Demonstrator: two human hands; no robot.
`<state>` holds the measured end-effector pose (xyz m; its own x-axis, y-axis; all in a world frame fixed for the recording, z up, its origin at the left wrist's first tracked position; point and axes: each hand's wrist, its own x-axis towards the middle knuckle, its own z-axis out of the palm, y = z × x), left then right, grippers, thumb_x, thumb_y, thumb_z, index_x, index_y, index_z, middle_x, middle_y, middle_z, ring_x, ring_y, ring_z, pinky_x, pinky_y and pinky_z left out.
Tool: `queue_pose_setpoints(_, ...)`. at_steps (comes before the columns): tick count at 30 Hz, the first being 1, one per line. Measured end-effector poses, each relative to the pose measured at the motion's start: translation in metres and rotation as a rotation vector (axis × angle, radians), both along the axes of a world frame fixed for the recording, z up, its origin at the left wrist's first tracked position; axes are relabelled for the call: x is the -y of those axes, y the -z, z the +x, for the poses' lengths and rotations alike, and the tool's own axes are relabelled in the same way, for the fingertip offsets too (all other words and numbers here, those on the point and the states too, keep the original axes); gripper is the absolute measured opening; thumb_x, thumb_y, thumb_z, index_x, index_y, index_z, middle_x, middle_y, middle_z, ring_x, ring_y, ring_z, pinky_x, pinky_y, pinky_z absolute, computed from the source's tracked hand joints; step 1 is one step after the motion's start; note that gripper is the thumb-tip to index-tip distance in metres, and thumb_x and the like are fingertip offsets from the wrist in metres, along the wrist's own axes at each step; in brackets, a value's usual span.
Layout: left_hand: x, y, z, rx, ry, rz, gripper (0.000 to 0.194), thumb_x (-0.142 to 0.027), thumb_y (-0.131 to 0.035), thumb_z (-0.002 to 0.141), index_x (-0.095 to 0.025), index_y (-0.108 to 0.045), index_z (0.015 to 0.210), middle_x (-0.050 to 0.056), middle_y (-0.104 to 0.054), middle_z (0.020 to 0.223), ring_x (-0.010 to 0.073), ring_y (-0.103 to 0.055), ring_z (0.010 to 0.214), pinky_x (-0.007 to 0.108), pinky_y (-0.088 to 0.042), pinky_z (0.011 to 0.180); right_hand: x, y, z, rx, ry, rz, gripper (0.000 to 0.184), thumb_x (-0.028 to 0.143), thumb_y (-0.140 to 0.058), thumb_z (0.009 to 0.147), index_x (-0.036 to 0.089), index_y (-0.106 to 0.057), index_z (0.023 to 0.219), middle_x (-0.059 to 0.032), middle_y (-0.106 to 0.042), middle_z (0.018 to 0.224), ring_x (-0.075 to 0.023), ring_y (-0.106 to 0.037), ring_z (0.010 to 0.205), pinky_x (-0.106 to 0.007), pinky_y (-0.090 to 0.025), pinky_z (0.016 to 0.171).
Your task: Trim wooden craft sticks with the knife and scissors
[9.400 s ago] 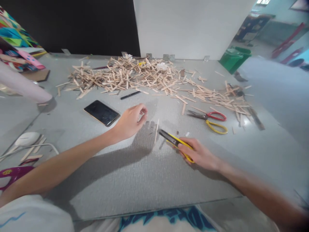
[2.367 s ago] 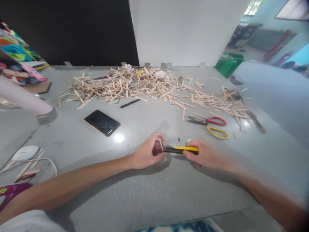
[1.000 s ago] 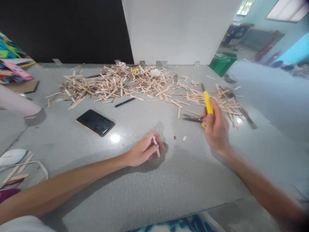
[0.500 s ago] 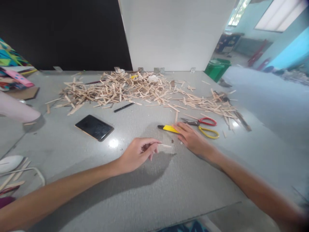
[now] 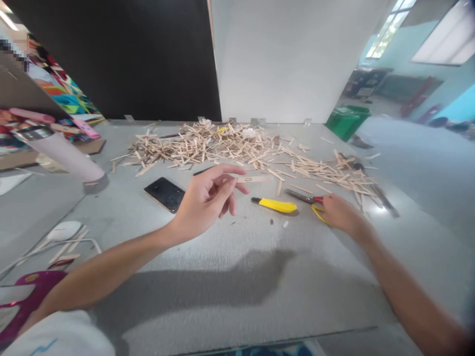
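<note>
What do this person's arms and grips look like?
Left grip and right grip: human hands, no gloves, rings or watch visible. Left forearm and right forearm bare. White left sleeve with blue zigzag line; right sleeve not visible.

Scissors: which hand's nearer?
Right. The right hand is at the handle end of the scissors; the left hand, holding a wooden stick, is farther left, past the yellow cutter.

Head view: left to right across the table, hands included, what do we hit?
Mouse → phone → left hand → cutter → scissors → right hand.
</note>
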<state>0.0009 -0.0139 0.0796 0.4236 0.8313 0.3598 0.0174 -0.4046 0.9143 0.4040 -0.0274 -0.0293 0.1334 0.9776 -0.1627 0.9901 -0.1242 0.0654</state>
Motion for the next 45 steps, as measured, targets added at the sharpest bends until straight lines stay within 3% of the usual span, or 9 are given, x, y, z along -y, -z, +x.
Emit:
queue_pose_setpoints(5, 0.006, -0.004, 0.004, 0.0, 0.005, -0.029, 0.034, -0.034, -0.064, 0.112, -0.011, -0.072, 0.136, 0.014, -0.085, 0.1, 0.0194, -0.082, 0.077, 0.021, -0.057, 0.049, 0.0, -0.016, -0.007, -0.004, 0.182, 0.129, 0.014, 0.013, -0.073, 0.087, 0.008, -0.078, 0.099, -0.0244, -0.079, 0.094, -0.0391, -0.078, 0.091, -0.037, -0.05, 0.072)
queue_pose_setpoints(9, 0.007, -0.006, 0.007, -0.005, 0.006, -0.045, 0.029, -0.035, -0.063, 0.113, -0.011, -0.072, 0.126, 0.015, -0.085, 0.107, 0.0206, -0.084, 0.08, 0.023, -0.06, 0.052, 0.003, -0.035, -0.023, -0.13, 0.204, 0.309, 0.03, 0.041, -0.065, 0.102, 0.012, -0.074, 0.104, -0.0181, -0.077, 0.092, -0.0328, -0.074, 0.083, -0.036, -0.049, 0.069)
queue_pose_setpoints(11, 0.007, -0.006, 0.011, 0.004, -0.007, -0.045, 0.026, -0.036, -0.058, 0.115, -0.012, -0.068, 0.113, 0.014, -0.084, 0.103, 0.016, -0.079, 0.066, 0.022, -0.058, 0.05, 0.011, -0.037, -0.042, -0.357, 0.089, 0.34, 0.051, 0.065, -0.052, 0.108, 0.019, -0.07, 0.093, -0.0072, -0.071, 0.081, -0.0232, -0.068, 0.072, -0.031, -0.051, 0.066)
queue_pose_setpoints(13, 0.007, -0.006, 0.015, 0.006, -0.022, -0.033, 0.026, -0.037, -0.054, 0.117, -0.015, -0.061, 0.105, 0.011, -0.083, 0.096, 0.0138, -0.076, 0.061, 0.022, -0.056, 0.05, 0.024, -0.033, -0.069, -1.113, -0.136, 0.351, 0.068, 0.082, -0.049, 0.105, 0.019, -0.068, 0.093, -0.0045, -0.064, 0.074, -0.0208, -0.062, 0.062, -0.032, -0.051, 0.061)
queue_pose_setpoints(16, 0.008, -0.002, 0.021, -0.003, 0.012, -0.06, 0.028, -0.041, -0.051, 0.118, -0.017, -0.057, 0.104, 0.008, -0.081, 0.09, 0.0129, -0.072, 0.058, 0.023, -0.054, 0.051, 0.05, -0.02, -0.11, -1.294, -0.235, 0.328, 0.085, 0.1, -0.039, 0.095, 0.02, -0.068, 0.101, -0.005, -0.065, 0.081, -0.0212, -0.064, 0.066, -0.036, -0.058, 0.067)
queue_pose_setpoints(22, 0.02, 0.013, 0.028, -0.153, 0.217, -0.09, 0.023, -0.036, -0.044, 0.119, -0.018, -0.059, 0.121, 0.001, -0.078, 0.084, 0.0103, -0.068, 0.059, 0.021, -0.053, 0.056, 0.097, -0.016, -0.145, -1.4, -0.4, 0.222, 0.062, 0.079, -0.055, 0.107, 0.022, -0.068, 0.128, -0.0107, -0.066, 0.11, -0.024, -0.065, 0.089, -0.04, -0.059, 0.081)
queue_pose_setpoints(29, 0.03, 0.013, 0.031, -0.287, 0.352, -0.048, 0.023, -0.026, -0.042, 0.117, -0.018, -0.063, 0.115, -0.003, -0.074, 0.077, 0.0075, -0.064, 0.057, 0.018, -0.051, 0.059, 0.11, -0.027, -0.145, -1.466, -0.424, 0.207, 0.047, 0.065, -0.057, 0.112, 0.029, -0.062, 0.141, -0.0085, -0.06, 0.114, -0.0231, -0.058, 0.093, -0.038, -0.056, 0.082)
queue_pose_setpoints(40, 0.027, 0.012, 0.031, -0.337, 0.419, -0.025, 0.021, -0.02, -0.044, 0.115, -0.02, -0.064, 0.109, -0.008, -0.068, 0.068, 0.0053, -0.058, 0.051, 0.016, -0.046, 0.057, 0.11, -0.04, -0.145, -1.398, -0.487, 0.178, 0.055, 0.072, -0.057, 0.108, 0.029, -0.06, 0.143, -0.0075, -0.059, 0.113, -0.0243, -0.054, 0.091, -0.042, -0.054, 0.084)
queue_pose_setpoints(45, 0.027, 0.013, 0.032, -0.348, 0.415, -0.053, 0.024, -0.026, -0.045, 0.116, -0.021, -0.068, 0.109, -0.006, -0.068, 0.067, 0.0076, -0.058, 0.05, 0.019, -0.044, 0.054, 0.112, -0.039, -0.145, -1.423, -0.408, 0.122, 0.056, 0.075, -0.058, 0.107, 0.029, -0.062, 0.139, -0.0106, -0.061, 0.123, -0.0268, -0.059, 0.098, -0.045, -0.056, 0.088)
